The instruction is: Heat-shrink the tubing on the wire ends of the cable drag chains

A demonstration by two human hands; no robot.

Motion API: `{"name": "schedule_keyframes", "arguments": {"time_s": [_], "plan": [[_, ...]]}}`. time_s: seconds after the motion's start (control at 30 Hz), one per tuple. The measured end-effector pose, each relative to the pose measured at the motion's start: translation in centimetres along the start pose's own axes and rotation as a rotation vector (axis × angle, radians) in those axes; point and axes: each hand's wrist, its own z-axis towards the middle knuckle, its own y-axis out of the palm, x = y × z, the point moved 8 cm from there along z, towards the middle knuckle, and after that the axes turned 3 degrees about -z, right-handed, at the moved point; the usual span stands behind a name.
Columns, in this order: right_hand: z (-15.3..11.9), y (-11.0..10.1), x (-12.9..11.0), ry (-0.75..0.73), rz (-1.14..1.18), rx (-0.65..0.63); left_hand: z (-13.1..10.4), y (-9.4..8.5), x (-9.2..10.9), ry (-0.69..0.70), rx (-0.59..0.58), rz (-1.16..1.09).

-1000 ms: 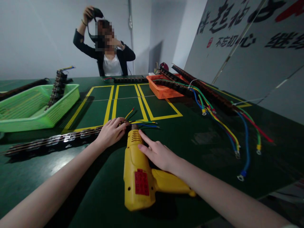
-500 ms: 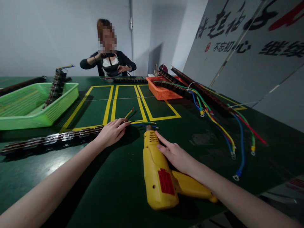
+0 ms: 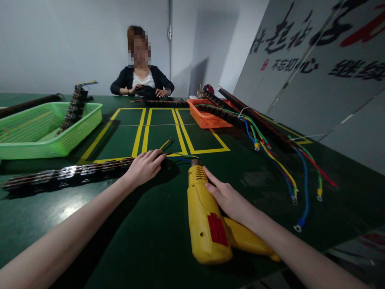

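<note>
A yellow heat gun (image 3: 204, 220) lies on its side on the green table, its metal nozzle pointing away from me. My right hand (image 3: 230, 198) grips it along its right side, fingers near the vents. My left hand (image 3: 146, 166) is wrapped over the right end of a black cable chain (image 3: 87, 171) that lies on the table. Thin wires (image 3: 180, 155), yellow, green and blue, stick out past my left fingers, and their tips reach the nozzle. A short yellow wire with a red end (image 3: 166, 143) points up beside them.
At left stands a green basket (image 3: 81, 124) with a chain piece in it. An orange basket (image 3: 207, 120) and long chains with lugged wires (image 3: 306, 188) are at right. Across the table (image 3: 162, 208) sits a person (image 3: 142, 78), hands on a dark object. Yellow tape marks the tabletop.
The heat gun and my right hand have shifted slightly right, with the nozzle now at the wire tips. The person opposite has lowered the dark object and one raised hand to the table.
</note>
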Motion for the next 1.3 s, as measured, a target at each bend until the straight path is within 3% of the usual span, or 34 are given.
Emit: {"name": "schedule_keyframes", "arguments": {"time_s": [0.2,0.4,0.67,0.97,1.03,1.17,1.23,1.3], "plan": [[0.7,0.5,-1.5,0.006,-0.021,-0.038,0.1,-0.3,0.5,-0.001,-0.024,0.061],[1.7,1.6,-3.0,0.011,-0.043,-0.082,0.4,-0.3,0.8,-0.114,-0.031,0.118],[2.4,2.3,-3.3,0.014,-0.040,-0.110,0.6,0.1,1.0,-0.144,-0.043,0.145],[3.2,3.1,-4.0,0.004,-0.073,-0.115,0.5,-0.1,0.9,-0.172,-0.047,0.146],[3.2,2.3,-4.4,-0.025,-0.152,-0.041,0.5,-0.2,0.9,-0.174,-0.051,0.142],[1.7,-0.8,-9.2,-0.274,-0.314,0.325,0.6,-0.2,0.9,-0.174,-0.057,0.125],[0.8,0.0,-12.9,-0.430,-0.323,0.317,0.6,0.0,0.8,-0.179,-0.059,0.121],[0.1,2.3,-16.4,-0.544,-0.395,0.211,0.5,0.2,0.6,-0.202,-0.064,0.111]]}}
